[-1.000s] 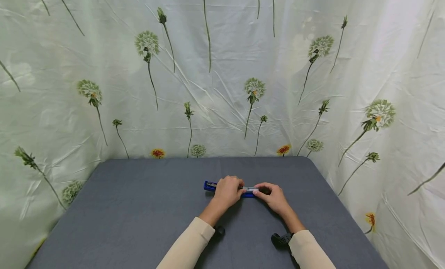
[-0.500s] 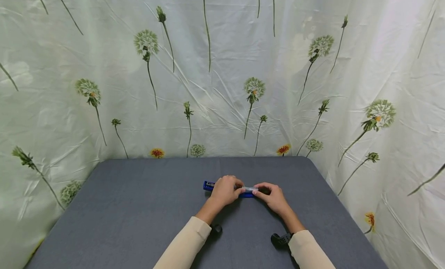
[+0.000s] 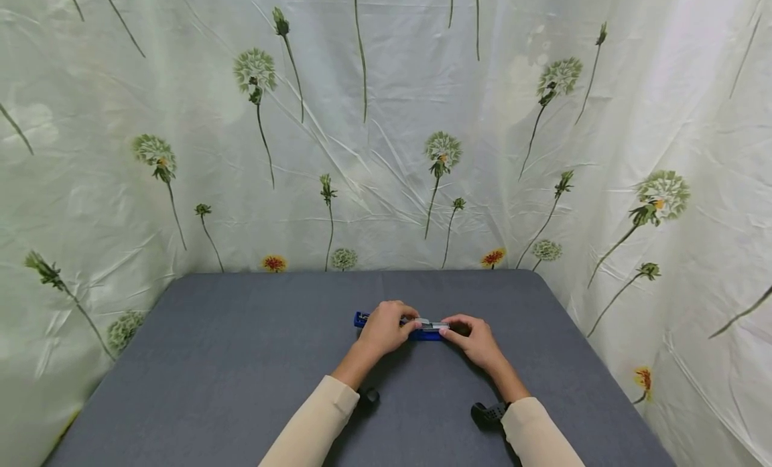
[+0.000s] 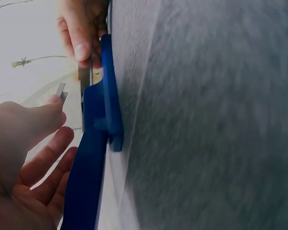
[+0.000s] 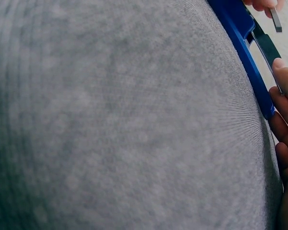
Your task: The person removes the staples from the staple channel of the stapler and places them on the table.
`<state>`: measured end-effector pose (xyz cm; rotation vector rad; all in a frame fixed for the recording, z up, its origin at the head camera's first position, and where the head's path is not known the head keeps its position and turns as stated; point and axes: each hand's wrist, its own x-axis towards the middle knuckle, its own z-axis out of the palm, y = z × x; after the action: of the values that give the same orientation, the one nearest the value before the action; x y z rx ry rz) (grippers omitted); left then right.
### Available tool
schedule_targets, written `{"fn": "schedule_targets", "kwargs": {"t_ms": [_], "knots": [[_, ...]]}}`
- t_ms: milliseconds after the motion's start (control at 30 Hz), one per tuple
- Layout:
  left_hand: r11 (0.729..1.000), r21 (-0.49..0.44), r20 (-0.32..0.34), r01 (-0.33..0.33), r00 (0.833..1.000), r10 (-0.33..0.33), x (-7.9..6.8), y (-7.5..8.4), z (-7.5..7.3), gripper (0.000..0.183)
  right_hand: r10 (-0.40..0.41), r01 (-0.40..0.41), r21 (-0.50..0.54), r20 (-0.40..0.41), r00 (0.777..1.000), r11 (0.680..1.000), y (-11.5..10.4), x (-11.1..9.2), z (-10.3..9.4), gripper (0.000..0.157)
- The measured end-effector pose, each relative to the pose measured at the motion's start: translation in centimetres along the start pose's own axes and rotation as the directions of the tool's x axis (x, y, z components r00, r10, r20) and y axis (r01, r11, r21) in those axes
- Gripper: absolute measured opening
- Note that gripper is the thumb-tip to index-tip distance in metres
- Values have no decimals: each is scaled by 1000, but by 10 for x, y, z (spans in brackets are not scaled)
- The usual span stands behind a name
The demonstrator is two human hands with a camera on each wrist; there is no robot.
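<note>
A blue stapler (image 3: 428, 336) lies opened on the table, its top cover swung back to the left. My right hand (image 3: 473, 340) pinches the far end of its metal magazine (image 5: 266, 50) between thumb and fingers. Between thumb and index finger my left hand (image 3: 386, 327) holds a short strip of staples (image 4: 62, 90), tilted and apart from the magazine in the left wrist view. Behind that hand, the stapler's cover (image 4: 86, 177) is partly hidden in the head view. The inside of the magazine cannot be made out.
A dark grey cloth covers the table (image 3: 241, 360). A pale curtain (image 3: 386, 152) with printed dandelions hangs along its back and sides. Dark wrist straps (image 3: 490, 415) sit on both wrists.
My left hand has shifted slightly left and back from the magazine, and the staple strip now shows lifted at its fingertips. My right hand stays at the magazine's end.
</note>
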<state>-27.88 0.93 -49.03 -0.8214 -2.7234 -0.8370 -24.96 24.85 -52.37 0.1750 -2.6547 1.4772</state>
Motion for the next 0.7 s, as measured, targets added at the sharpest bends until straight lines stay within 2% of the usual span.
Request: {"fn": "schedule_targets", "kwargs": {"t_ms": [233,467,700], "knots": [[999,-34,-20,-25,999,25,-5,-7,-18,23,-1,1,-12,-4,1000,1000,0,0,1,23],[996,-63,-76,-69,995,64,-12,-18,-29,20,-2,1,-14,-8,1000,1000,1,0,0,22],[995,-58,-132,-76,989,68,-19,-30,-40,15,0,0,-8,-3,1000,1000,2,0,0,24]]}}
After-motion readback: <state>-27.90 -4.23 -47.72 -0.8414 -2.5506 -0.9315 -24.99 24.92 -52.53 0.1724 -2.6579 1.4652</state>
